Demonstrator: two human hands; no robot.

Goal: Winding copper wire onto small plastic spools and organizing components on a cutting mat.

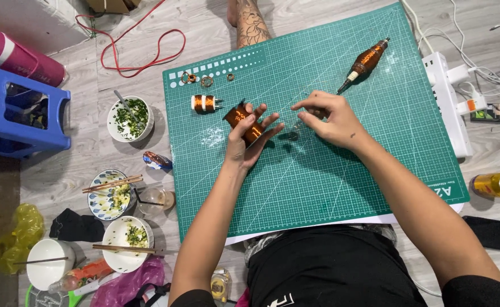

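Left hand [247, 139] gripping copper wire spool [240, 117], right hand [329, 116] pinching, green cutting mat [329, 170], grey plank floor [62, 170]

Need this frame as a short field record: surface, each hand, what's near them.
surface: green cutting mat on a grey floor
left hand: left hand holds a copper wire spool, fingers spread
right hand: right hand, fingertips pinched just right of the spool; anything held is too small to tell
near hands: small copper coil with white bands; long wound copper coil; small wire rings
off mat: white power strip; food bowls
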